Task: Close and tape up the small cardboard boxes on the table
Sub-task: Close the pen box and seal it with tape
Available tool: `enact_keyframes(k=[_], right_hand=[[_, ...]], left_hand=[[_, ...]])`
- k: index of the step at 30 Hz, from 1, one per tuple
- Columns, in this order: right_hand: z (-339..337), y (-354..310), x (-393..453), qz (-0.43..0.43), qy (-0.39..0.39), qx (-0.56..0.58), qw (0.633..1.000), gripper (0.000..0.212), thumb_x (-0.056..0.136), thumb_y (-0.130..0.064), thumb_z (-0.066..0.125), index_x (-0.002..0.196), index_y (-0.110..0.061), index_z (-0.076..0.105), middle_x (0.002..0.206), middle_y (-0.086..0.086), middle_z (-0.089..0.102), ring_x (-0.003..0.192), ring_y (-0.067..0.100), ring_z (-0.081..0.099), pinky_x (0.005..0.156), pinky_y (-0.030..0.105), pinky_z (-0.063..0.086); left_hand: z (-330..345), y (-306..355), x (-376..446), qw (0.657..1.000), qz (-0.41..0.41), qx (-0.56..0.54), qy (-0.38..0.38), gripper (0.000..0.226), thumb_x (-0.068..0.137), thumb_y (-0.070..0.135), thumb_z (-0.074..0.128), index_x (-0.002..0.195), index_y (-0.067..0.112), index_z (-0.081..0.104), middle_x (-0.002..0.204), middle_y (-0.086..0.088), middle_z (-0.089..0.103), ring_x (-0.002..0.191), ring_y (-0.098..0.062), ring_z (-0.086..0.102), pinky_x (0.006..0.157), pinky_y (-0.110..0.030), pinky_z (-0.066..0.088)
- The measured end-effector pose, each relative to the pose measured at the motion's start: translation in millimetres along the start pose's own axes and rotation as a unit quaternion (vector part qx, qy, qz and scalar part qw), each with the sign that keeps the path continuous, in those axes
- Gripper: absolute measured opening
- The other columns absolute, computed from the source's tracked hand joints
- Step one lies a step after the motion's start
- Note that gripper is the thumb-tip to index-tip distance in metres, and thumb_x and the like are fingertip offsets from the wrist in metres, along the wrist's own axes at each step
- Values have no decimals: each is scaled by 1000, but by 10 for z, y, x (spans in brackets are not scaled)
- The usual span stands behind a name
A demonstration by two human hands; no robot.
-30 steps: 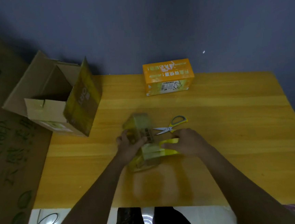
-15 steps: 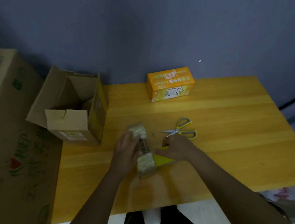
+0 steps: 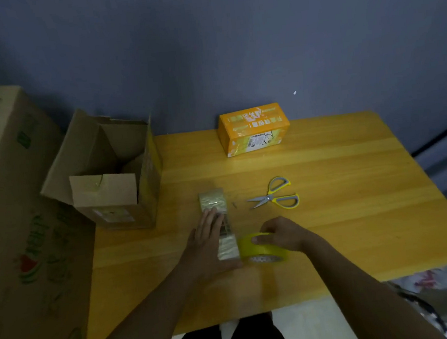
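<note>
A small cardboard box (image 3: pixel 214 202), long and shiny with tape, lies on the yellow wooden table (image 3: pixel 342 213) in front of me. My left hand (image 3: pixel 207 241) lies flat along its left side and top, pressing it down. My right hand (image 3: pixel 279 233) grips a yellow tape roll (image 3: pixel 262 249) that sits against the box's near right corner. A second small box (image 3: pixel 252 129), orange and closed, stands at the table's far edge by the wall.
Yellow-handled scissors (image 3: pixel 276 198) lie to the right of the taped box. An open brown carton (image 3: pixel 109 171) stands on the table's left end, flaps up. A big printed cardboard box (image 3: pixel 18 214) fills the left side beside the table.
The view has shifted. My right hand has drawn the tape roll down to the box's near end, and my left hand has moved onto the box's top and side.
</note>
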State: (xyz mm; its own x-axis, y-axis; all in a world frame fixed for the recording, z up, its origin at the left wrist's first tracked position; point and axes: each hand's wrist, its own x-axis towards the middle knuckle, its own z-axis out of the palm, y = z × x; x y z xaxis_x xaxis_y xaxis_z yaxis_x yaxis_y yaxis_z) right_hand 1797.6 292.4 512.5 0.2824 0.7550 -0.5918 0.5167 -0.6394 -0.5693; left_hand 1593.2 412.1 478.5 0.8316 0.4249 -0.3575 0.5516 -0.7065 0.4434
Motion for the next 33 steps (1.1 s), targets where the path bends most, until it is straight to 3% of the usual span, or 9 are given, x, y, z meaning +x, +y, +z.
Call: enact_keyframes(k=[4,8,12,17,20,23,27,30,33], right_hand=[[133,-85,194,40,25,-87,995,55,74,-65,67,102,-18,70,107,4,68,104,21,60,84,33,45],[141,-98,272,41,5,-107,993,74,73,-69,65,125,-17,62,131,4,59,119,22,54,88,33,43],[205,-48,250,1,14,-100,995,59,80,-65,61,111,-16,66,113,9,66,108,25,58,73,28,35],[192,125,195,-37,14,-45,998,35,86,-60,56,88,-25,59,97,1,64,95,19,58,73,30,38],[99,338,109,-30,-19,101,994,22,88,-48,62,80,-28,59,86,-7,58,87,14,54,76,30,39],[118,494,-15,-39,-31,142,989,35,82,-51,69,66,-20,60,67,-8,52,68,7,50,66,28,36],[88,293,-114,-92,53,141,984,48,81,-61,64,62,-17,55,61,-4,44,59,7,45,62,33,34],[-78,6,-160,-119,84,46,988,55,75,-73,58,64,-19,56,59,-3,50,57,7,51,56,32,37],[-73,-279,-191,-133,90,-93,983,52,77,-77,50,68,-26,58,58,-3,52,57,8,52,50,30,34]], left_hand=[[-24,-20,-9,1000,0,-17,-24,124,65,86,46,151,22,-18,148,9,-39,134,-8,-38,118,-46,0],[-107,98,-5,995,-60,-81,-15,87,84,74,25,153,26,4,155,17,-25,142,-5,-25,116,-54,-5],[-145,494,210,973,-195,-55,107,57,93,61,41,130,18,33,144,-3,18,137,-23,17,110,-54,22],[-203,639,404,930,-335,-92,119,48,86,40,64,114,21,30,138,-7,14,127,-32,20,95,-49,38],[-175,578,333,919,-329,-163,142,47,83,36,70,106,24,30,141,-9,15,113,-37,41,76,-40,45],[-137,488,253,921,-287,-191,180,47,82,32,72,113,24,37,124,-9,39,92,-30,51,67,-35,43],[-170,246,170,915,-202,-310,160,49,83,32,74,116,25,38,105,3,46,84,-15,54,60,-28,44],[-87,105,93,845,-215,-477,113,56,80,26,77,116,25,33,107,9,46,88,-5,55,58,-19,50],[11,24,82,819,-218,-519,112,56,82,24,74,120,27,33,107,18,43,82,8,48,49,-8,45]])
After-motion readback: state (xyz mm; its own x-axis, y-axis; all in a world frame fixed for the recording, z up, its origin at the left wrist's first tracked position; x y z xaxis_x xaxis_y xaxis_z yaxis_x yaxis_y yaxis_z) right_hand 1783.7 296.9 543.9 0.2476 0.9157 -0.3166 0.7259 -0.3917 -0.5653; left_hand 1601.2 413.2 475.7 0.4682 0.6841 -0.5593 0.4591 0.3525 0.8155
